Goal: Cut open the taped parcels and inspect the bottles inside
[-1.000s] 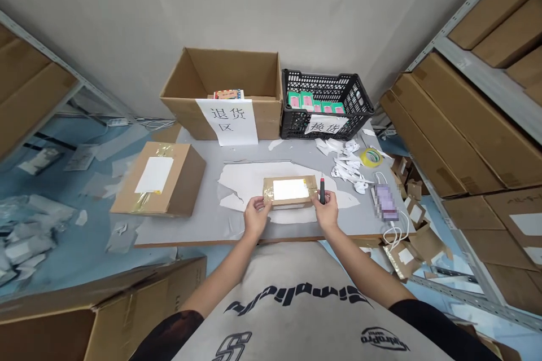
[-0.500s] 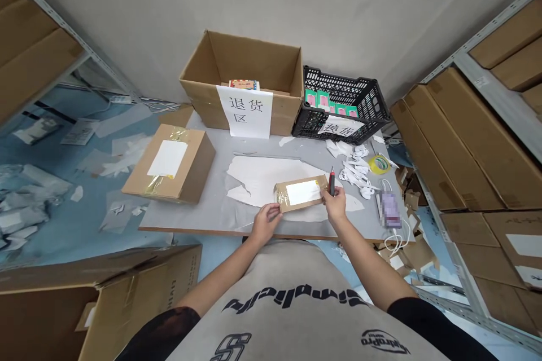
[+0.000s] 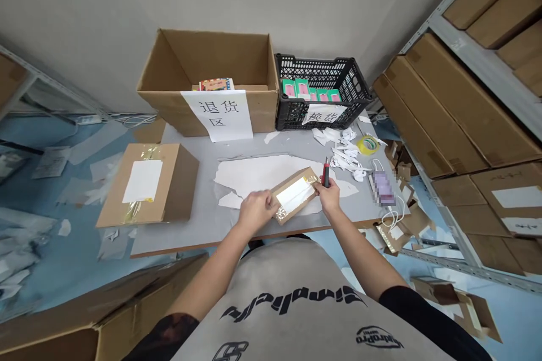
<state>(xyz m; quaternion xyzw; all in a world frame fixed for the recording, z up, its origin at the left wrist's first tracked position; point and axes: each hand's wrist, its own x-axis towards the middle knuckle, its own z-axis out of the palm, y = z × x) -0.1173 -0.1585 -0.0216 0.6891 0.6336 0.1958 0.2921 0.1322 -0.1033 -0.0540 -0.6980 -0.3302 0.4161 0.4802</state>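
A small cardboard box with a white label and clear tape at its ends lies at a slant in front of me. My left hand is closed at the box's left end, its fingertips partly hidden. At the opposite end, my right hand grips a red and black utility knife that points up and away from me. The same hand's fingers also touch the box's right corner. Beneath the box is a torn white sheet on the grey table.
A larger taped box stands left. Behind are an open carton and a black crate holding green-and-pink packs. Crumpled paper, a tape roll and a cabled, blurred purple device lie right. Shelves flank the table.
The small box has turned, its left end now nearer me and its right end farther away. My left hand has shifted up its left end and curled more. The camera view has moved too.
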